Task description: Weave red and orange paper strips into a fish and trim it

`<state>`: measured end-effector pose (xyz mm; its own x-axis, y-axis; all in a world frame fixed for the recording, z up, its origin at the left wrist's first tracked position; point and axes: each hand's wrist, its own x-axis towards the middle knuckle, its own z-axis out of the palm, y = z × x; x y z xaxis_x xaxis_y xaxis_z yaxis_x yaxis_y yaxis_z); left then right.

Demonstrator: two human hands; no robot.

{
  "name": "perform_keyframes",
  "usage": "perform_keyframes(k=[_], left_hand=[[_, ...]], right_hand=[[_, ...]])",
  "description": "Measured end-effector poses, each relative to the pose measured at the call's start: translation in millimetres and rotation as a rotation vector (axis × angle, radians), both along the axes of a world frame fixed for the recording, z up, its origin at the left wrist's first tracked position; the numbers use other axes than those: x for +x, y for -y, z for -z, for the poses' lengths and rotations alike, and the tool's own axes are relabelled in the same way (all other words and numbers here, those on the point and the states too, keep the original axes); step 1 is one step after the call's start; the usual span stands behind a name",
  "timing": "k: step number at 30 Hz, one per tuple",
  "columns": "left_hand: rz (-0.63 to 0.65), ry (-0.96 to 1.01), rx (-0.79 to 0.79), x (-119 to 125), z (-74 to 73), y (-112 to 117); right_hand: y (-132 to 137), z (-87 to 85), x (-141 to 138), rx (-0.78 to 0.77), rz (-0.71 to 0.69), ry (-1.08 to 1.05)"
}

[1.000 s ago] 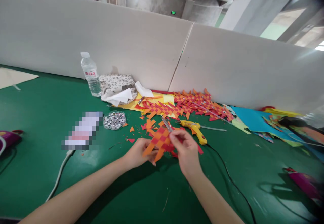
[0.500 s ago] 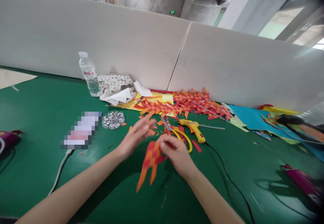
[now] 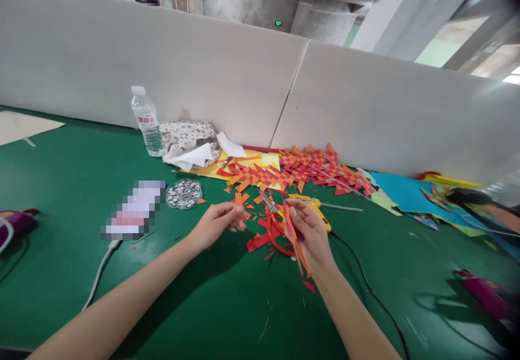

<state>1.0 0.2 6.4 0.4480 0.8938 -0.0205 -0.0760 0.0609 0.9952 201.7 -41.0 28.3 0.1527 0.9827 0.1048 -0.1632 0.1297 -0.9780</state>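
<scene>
My right hand point(image 3: 314, 232) grips a woven paper fish point(image 3: 293, 232) of red and orange strips, turned nearly edge-on with its tail strips hanging down. To its left, my left hand point(image 3: 219, 222) has curled fingers with the thumb against them; anything pinched there is too small to make out. Between the hands lie scissors point(image 3: 268, 201), blades pointing away, among red and orange paper scraps point(image 3: 260, 240). Partly behind my right hand is a yellow glue gun point(image 3: 309, 201). Left of my left hand sits a clear round dish of googly eyes point(image 3: 184, 193).
Finished-looking woven paper fish point(image 3: 311, 165) are piled along the white partition point(image 3: 227, 83). A water bottle point(image 3: 148, 124) and a patterned cloth bundle point(image 3: 189, 140) stand back left. A phone point(image 3: 136, 208) with cable lies left. Blue paper point(image 3: 400, 192) lies right.
My right hand has moved right and slightly up, and the paper fish has turned from showing its broad side to nearly edge-on. My left hand's fingers, spread before, are now curled.
</scene>
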Motion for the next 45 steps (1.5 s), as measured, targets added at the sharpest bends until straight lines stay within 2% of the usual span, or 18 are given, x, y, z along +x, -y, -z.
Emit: perform_keyframes(k=[3,6,12,14,17,19,23,25,27,30,32,34,35,37,38,41,43,45], left_hand=[[-0.044,0.020,0.023,-2.0,-3.4,-0.5],[0.046,0.030,0.020,-1.0,-5.2,3.8],[0.343,-0.018,0.092,1.8,-1.0,11.1],[0.370,-0.042,0.095,2.2,0.6,11.8],[0.332,-0.081,0.105,3.3,2.0,13.0],[0.253,-0.124,0.127,5.4,2.6,14.3],[-0.022,-0.161,0.182,9.4,4.1,14.0],[-0.126,-0.129,0.166,6.8,4.2,9.2],[-0.249,-0.079,0.113,-0.6,3.1,0.7],[-0.506,0.042,0.056,-15.4,0.5,-14.0],[-0.634,0.110,0.081,-22.3,-0.7,-21.2],[-0.689,0.088,0.171,-24.2,-1.8,-23.5],[-0.677,0.042,0.237,-23.2,-2.5,-22.3],[-0.551,-0.080,0.391,-18.5,-4.7,-15.5],[-0.435,-0.134,0.451,-15.1,-5.8,-10.2],[0.030,-0.215,0.655,-3.6,-6.5,7.8],[0.227,-0.210,0.733,3.0,-3.1,17.2],[0.275,-0.177,0.718,6.8,1.3,22.0]], right_hand=[[5.4,-3.3,-3.6,0.008,-0.203,0.278],[13.0,-2.2,-14.1,0.019,-0.398,0.520],[17.4,0.6,-20.8,0.042,-0.588,0.635],[17.7,0.5,-20.4,0.052,-0.631,0.658],[18.7,1.7,-20.2,0.045,-0.654,0.692],[19.6,3.6,-20.8,0.023,-0.652,0.704],[21.3,7.2,-23.7,-0.055,-0.707,0.573],[21.6,7.3,-23.6,-0.070,-0.692,0.495],[20.8,5.6,-20.7,-0.061,-0.617,0.436],[17.1,0.4,-12.3,-0.079,-0.532,0.331],[14.3,-3.5,-6.8,-0.112,-0.553,0.252],[12.6,-6.7,-4.0,-0.149,-0.604,0.196],[12.5,-7.6,-3.8,-0.166,-0.631,0.186],[13.4,-7.5,-5.6,-0.198,-0.686,0.215],[14.4,-6.2,-7.3,-0.212,-0.716,0.241],[17.6,2.4,-13.4,-0.268,-0.825,0.310],[19.2,9.8,-16.8,-0.294,-0.893,0.362],[19.9,15.4,-19.1,-0.295,-0.943,0.417]])
